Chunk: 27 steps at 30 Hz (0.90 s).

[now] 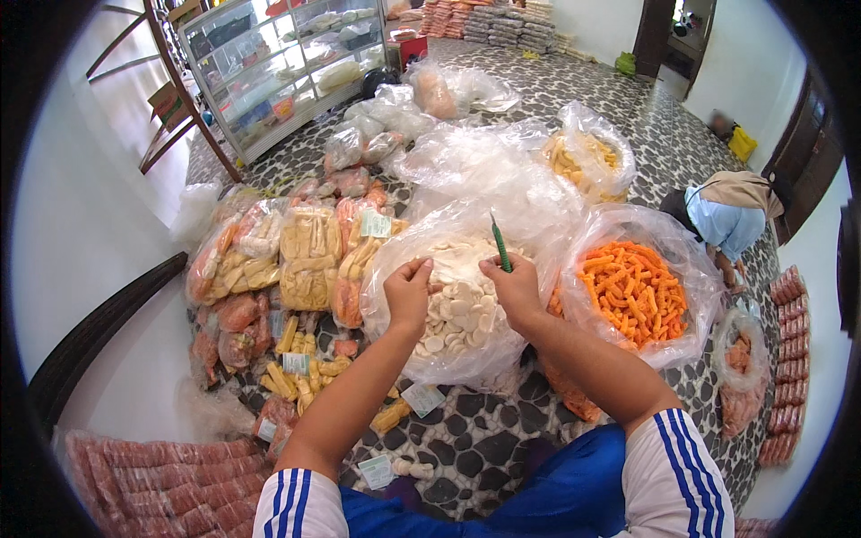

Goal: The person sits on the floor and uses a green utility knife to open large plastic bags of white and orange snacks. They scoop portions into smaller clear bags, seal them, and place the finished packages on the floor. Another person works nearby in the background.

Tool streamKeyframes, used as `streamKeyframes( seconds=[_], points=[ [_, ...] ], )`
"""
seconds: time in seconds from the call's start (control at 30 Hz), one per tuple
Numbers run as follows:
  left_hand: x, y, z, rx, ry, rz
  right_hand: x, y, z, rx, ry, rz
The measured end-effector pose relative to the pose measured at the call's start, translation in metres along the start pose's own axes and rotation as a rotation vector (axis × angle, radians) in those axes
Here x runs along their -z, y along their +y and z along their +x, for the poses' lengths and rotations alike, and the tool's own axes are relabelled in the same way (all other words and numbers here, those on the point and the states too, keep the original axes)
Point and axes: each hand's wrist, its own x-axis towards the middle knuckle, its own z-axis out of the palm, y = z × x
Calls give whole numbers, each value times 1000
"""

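My right hand (516,286) grips a slim green tool (500,243), pen-like, its dark pointed tip upward. Level with it, my left hand (407,289) has thumb and forefinger pinched together; whether thin clear plastic is between them I cannot tell. Both hands are above a large clear plastic bag (390,336) that stands open. Pale round crackers (457,323) fill it, partly hidden by my hands. To its right, another open clear bag (703,289) holds orange stick-shaped snacks (632,292).
Packed yellow snack bags (309,255) are piled left, with reddish packs (168,471) below. Printed cards (424,399) lie on the pebble-patterned floor (464,437). Behind are an open bag of yellow snacks (584,161) and a glass display cabinet (282,74). Another person (726,208) bends down at right.
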Motion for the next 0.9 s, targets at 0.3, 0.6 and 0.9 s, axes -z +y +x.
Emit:
streamKeyframes(
  seconds=[0.3,0.6,0.9],
  points=[
    [11,17,11,80,-160,97,9,-16,14,-266,28,326],
    [-5,2,9,65,-327,292,25,-41,94,-213,367,671],
    [10,33,-6,-46,-409,372,2,-61,64,-204,252,551]
  ],
)
